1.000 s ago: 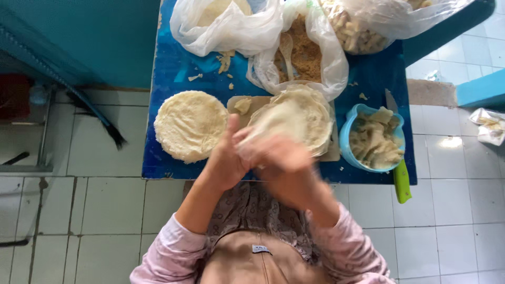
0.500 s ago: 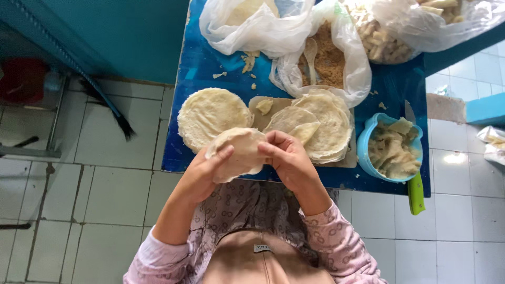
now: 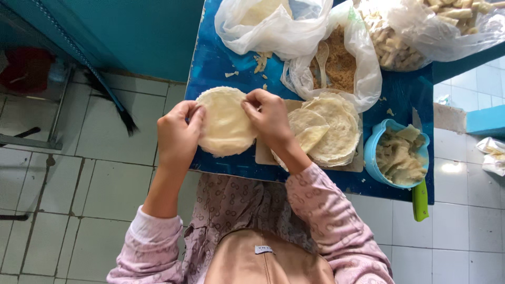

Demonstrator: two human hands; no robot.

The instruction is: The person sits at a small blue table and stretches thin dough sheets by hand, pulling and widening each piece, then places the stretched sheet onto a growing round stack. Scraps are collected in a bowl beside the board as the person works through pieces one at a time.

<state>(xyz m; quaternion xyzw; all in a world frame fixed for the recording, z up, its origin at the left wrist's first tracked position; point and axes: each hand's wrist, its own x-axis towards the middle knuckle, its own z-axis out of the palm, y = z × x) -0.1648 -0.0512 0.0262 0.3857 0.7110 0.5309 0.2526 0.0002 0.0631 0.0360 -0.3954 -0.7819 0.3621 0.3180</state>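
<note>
Both forearms, in pink patterned sleeves pushed back from the wrists, reach forward from the body, the left hand (image 3: 178, 134) and right hand (image 3: 271, 118) raised side by side, knuckles up, fingers curled and thumbs pinching inward in a light grip.

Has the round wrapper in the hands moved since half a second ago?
Yes. The wrapper has gone from the table's near edge out over the left stack on the blue table.

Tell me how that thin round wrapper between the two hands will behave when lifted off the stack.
The round wrapper looks paper-thin, so it is probably floppy and would sag without both the left hand and right hand at its edges. It likely tears easily. Being so thin, it is probably very light.
</note>
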